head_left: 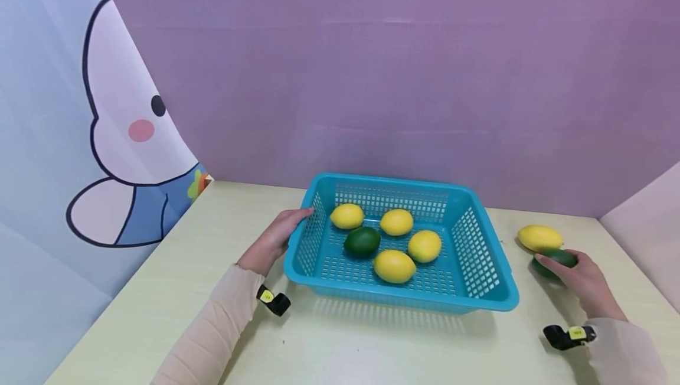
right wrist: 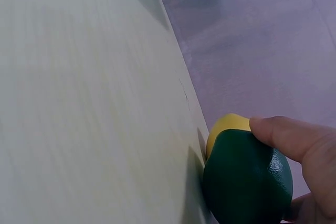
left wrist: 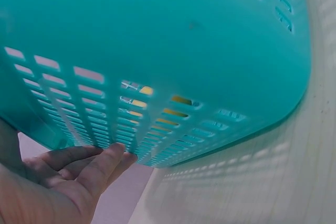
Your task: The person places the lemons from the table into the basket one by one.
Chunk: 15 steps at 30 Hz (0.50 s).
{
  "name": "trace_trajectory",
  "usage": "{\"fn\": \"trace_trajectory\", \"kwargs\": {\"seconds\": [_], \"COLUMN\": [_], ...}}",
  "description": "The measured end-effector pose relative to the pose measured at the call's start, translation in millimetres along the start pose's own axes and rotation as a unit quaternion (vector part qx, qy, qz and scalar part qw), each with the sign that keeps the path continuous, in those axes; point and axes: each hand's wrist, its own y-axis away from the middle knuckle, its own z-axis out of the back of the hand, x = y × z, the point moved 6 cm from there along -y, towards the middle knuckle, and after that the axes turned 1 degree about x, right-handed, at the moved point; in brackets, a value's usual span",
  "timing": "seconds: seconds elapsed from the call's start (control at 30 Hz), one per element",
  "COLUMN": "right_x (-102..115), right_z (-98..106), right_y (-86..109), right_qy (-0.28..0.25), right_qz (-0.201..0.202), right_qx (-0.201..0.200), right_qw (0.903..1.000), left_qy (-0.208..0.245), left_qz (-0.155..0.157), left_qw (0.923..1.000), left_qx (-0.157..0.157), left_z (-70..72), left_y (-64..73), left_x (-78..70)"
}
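On the table, a blue-green plastic basket (head_left: 404, 299) with slotted walls holds several lemons (head_left: 395, 266) and one dark green oval fruit (head_left: 362, 242). My left hand (head_left: 278, 234) holds the basket's left side; in the left wrist view its fingers (left wrist: 100, 169) lie against the outside of the slotted wall, and the thumb is mostly hidden behind the rim. Off to the right of the basket, my right hand (head_left: 587, 281) grips another dark green fruit (right wrist: 247, 179), thumb on one side and fingers largely hidden. Right behind that fruit lies a lemon (head_left: 539, 237).
A purple cloth backdrop (head_left: 393, 78) rises at the table's far edge. On the left hangs a light blue cloth with a cartoon figure (head_left: 140, 95), and a pale panel (head_left: 645, 225) stands at the right. The pale table (head_left: 372, 355) extends in front of the basket.
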Motion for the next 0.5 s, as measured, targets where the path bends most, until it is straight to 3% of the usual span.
{"fn": "trace_trajectory", "kwargs": {"seconds": [0.5], "right_x": [-5.3], "right_z": [3.1], "right_y": [2.0], "right_qy": [-0.003], "right_qz": [-0.006], "right_qx": [-0.026], "right_qw": [0.9996], "left_qy": [0.002], "left_qz": [0.0], "left_qw": [1.0], "left_qx": [-0.007], "left_z": [0.8], "left_y": [0.5], "left_x": [1.5]}}
